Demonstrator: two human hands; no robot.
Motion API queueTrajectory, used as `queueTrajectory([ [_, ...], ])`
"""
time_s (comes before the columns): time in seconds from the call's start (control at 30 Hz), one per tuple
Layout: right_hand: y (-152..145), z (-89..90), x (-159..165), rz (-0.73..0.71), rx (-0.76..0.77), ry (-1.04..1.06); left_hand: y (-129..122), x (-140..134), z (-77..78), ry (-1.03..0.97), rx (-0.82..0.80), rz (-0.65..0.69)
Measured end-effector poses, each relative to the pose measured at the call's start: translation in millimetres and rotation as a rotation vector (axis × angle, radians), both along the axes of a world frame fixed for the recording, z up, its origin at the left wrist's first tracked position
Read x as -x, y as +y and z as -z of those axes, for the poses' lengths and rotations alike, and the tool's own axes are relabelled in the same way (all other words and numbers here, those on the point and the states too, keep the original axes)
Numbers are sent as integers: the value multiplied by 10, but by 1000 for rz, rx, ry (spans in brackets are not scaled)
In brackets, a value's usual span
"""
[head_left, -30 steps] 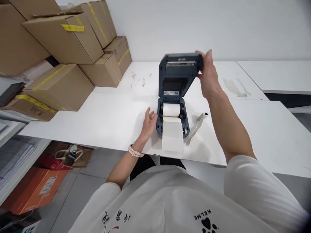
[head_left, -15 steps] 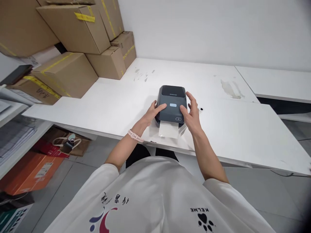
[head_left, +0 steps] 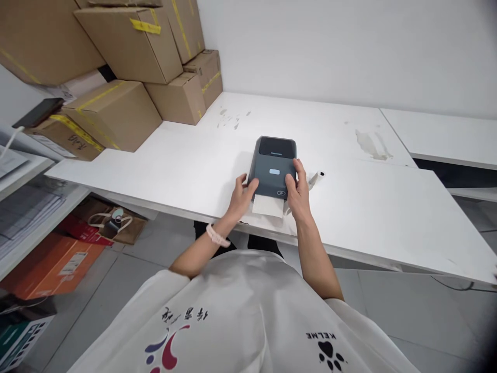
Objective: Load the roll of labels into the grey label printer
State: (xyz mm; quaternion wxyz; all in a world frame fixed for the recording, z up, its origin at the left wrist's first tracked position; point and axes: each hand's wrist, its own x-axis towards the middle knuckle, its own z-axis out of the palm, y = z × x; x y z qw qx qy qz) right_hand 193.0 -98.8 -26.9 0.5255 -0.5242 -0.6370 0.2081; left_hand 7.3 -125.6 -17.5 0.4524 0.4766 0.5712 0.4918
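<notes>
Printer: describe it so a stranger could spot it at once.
Find the white table with brown boxes stacked at its left. Near its front edge, between the left hand and right hand, sits the printer. It is the dark, boxy one with paper jutting out, unlike the small white roll beside it.

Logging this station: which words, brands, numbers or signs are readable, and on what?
"KELME", upside down, on white fabric shirt, above black paw print.
Other characters on shirt: too blurred.
Lettering on dark grey boxy printer: too small.
Handwriting on brown cardboard box: too blurred.
Print on orange box and green box: too small.
</notes>
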Motion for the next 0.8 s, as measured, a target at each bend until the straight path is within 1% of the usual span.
queueTrajectory([
  [0.03, -4, 3, 5, 3, 8, 4, -146, -3, 59, 43, 16, -75],
  [0.07, -8, 5, 10, 8, 11, -2, -275, -3, 106, 65, 47, -78],
  [0.13, -19, 3, 20, 14, 5, -24, -443, -1, 144, 21, 175, 125],
  [0.2, -29, -17, 29, 16, -10, -26, -474, -14, 93, -139, 317, 291],
  [0.23, -33, -34, 31, 18, -14, -25, -450, -28, 43, -220, 362, 331],
  [0.3, -35, -74, 30, 21, -30, -48, -369, -62, -69, -323, 375, 334],
  [0.37, -29, -109, 17, 21, -73, -115, -300, -89, -149, -325, 338, 309],
  [0.43, -24, -128, -7, 19, -120, -207, -279, -94, -162, -275, 312, 307],
  [0.53, -37, -144, -51, 40, -153, -399, -314, -45, -83, -184, 283, 338],
  [0.6, -63, -179, -70, 88, -207, -555, -334, 20, -26, -122, 225, 324],
  [0.63, -75, -210, -74, 110, -246, -631, -332, 56, -11, -85, 170, 287],
  [0.7, -86, -298, -73, 122, -315, -770, -289, 121, -12, 0, 15, 150],
  [0.77, -72, -395, -66, 81, -347, -868, -203, 160, -41, 91, -166, -6],
  [0.8, -57, -438, -63, 58, -356, -894, -152, 164, -57, 135, -239, -49],
])
